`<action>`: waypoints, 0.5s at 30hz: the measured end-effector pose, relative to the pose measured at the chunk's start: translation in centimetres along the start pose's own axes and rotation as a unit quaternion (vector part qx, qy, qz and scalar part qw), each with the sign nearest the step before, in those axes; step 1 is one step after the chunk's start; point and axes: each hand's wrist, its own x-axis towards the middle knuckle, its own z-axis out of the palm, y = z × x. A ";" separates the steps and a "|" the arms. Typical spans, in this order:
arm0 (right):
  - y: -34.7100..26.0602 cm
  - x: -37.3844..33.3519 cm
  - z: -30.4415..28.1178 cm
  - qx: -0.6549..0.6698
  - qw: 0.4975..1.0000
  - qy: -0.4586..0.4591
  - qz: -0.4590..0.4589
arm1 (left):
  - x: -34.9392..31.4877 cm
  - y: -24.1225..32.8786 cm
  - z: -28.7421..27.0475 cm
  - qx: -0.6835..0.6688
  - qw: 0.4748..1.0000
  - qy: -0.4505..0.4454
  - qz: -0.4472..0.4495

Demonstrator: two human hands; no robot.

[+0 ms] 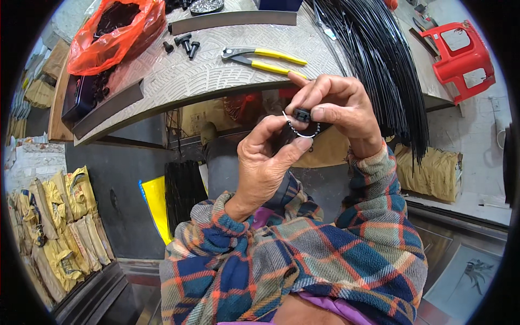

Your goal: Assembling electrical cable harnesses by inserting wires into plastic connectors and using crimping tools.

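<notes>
Black and blocky, the small piece is sitting pinched in my right hand, nearside of the yellow-handled pliers; my left hand is pinching the beaded loop. Stringing is looking done; fastening is seemingly remaining, though I'm not making out any joint.

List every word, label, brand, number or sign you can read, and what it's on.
No readable text anywhere.
Black piece in the right hand: nothing legible.
Yellow-handled pliers: nothing legible.
Yellow-brown packages, lower left: any print is too small and blurred.
Small pale patch by the black strands: too small to tell.
</notes>
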 end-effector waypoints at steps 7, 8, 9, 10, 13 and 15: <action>-2.0 0.0 1.1 -0.307 0.947 -0.038 -0.092 | 0.1 0.0 -0.6 -0.006 1.000 0.022 -0.001; -1.9 -0.2 1.5 -0.359 0.927 -0.015 -0.108 | 0.1 0.0 -0.7 -0.005 1.000 0.019 -0.003; -1.8 -0.4 2.0 -0.360 0.927 -0.012 -0.109 | 0.0 -0.1 -0.9 -0.014 1.000 0.013 0.001; -1.7 -0.5 2.5 -0.368 0.923 0.010 -0.113 | 0.0 -0.1 -1.0 -0.024 1.000 0.006 0.005; -0.7 -0.9 2.8 -0.378 0.917 0.057 -0.116 | 0.1 0.2 -1.3 -0.073 0.997 0.004 -0.001; -0.6 -1.0 3.3 -0.408 0.896 0.079 -0.156 | -0.2 0.1 -2.0 -0.076 0.997 -0.013 -0.002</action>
